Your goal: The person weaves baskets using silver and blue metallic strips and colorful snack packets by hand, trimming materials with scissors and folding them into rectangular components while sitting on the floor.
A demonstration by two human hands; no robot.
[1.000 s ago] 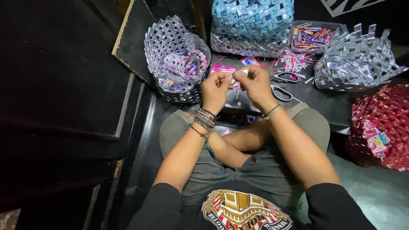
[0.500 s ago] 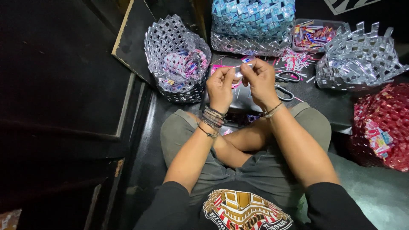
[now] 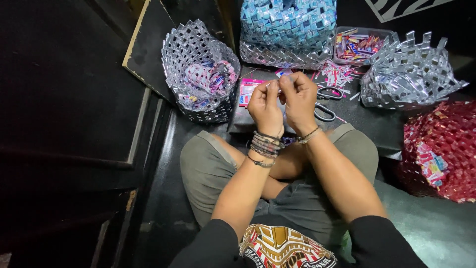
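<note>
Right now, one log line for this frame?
left hand: pinching small folded strip | right hand: pinching same strip | scissors: on floor beyond hands | silver woven basket: left

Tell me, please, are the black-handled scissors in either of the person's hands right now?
No, the black-handled scissors lie on the dark mat beside the right hand, while both that and the left hand pinch a small folded strip.

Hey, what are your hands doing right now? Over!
Left hand and right hand together, pinching a small folded strip. Scissors lie just beyond. Nothing blocking.
</note>
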